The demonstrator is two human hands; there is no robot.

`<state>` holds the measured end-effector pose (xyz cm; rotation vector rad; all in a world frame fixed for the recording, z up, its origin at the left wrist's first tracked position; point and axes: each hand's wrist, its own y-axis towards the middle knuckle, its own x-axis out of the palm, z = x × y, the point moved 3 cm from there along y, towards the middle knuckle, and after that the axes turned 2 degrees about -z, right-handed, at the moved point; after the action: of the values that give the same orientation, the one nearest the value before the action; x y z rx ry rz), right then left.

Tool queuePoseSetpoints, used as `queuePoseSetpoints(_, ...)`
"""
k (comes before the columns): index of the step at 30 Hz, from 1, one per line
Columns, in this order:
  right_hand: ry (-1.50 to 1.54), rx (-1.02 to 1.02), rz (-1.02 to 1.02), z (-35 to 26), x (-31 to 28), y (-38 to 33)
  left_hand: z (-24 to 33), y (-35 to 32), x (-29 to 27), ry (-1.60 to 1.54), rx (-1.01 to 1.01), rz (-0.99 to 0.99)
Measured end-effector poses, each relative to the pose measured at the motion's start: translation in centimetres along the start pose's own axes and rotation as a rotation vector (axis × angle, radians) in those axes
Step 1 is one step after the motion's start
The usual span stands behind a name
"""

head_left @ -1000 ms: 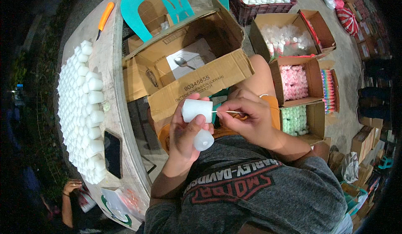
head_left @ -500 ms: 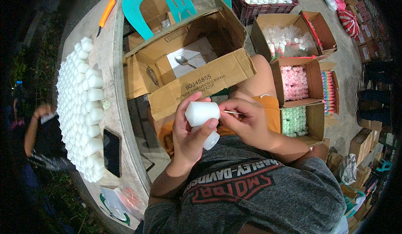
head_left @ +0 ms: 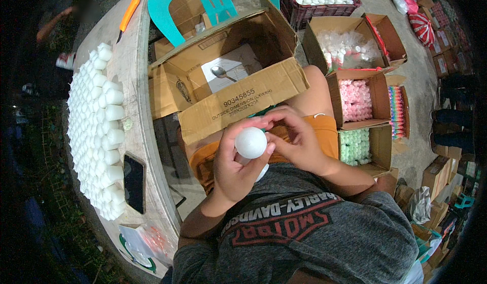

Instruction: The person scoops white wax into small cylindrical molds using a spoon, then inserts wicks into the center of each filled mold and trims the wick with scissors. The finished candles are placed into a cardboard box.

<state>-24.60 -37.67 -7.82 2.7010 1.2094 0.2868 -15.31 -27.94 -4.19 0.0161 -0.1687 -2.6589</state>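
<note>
My left hand (head_left: 231, 167) is closed around a white votive candle (head_left: 250, 143), whose smooth round end faces up. Part of a second white piece (head_left: 263, 172) shows beneath it, under my left thumb. My right hand (head_left: 302, 144) meets the candle from the right, thumb and fingers bent in against its side. What its fingertips pinch is hidden; no wick shows now. Just beyond both hands an open cardboard box (head_left: 243, 98) holds a metal spoon (head_left: 221, 73) on a white sheet of paper (head_left: 238, 63).
On the left, a table (head_left: 144, 81) carries rows of white candles (head_left: 96, 131), an orange cutter (head_left: 129, 15) and a phone (head_left: 134, 182). Boxes of pink (head_left: 356, 101) and green candles (head_left: 356, 146) stand right. A teal chair (head_left: 165, 10) and a crate (head_left: 329, 12) are beyond.
The candle has turned from lying sideways to showing its round end. My right hand has closed in on it, and the thin white wick it pinched is out of sight.
</note>
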Motion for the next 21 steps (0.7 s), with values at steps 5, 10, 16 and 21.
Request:
queuePoseSetpoints(5, -0.413, -0.306, -0.073, -3.5, -1.3, 0.3, 0.2, 0.6, -1.2, 0.524, 0.095, 0.028)
queuePoseSetpoints(10, -0.494, -0.377, -0.159, -4.0, -0.5, 0.9, 0.7, 0.9, -1.2, 0.702, 0.096, 0.058)
queuePoseSetpoints(16, -0.54, -0.42, -0.133, -3.4, -0.1, 0.6, 1.0, 0.8, -1.1, 0.829, 0.079, 0.083)
queuePoseSetpoints(21, -0.479, -0.291, -0.119, -3.0, 0.0, 0.6, 0.8, 0.6, -1.2, 1.009, 0.131, 0.079)
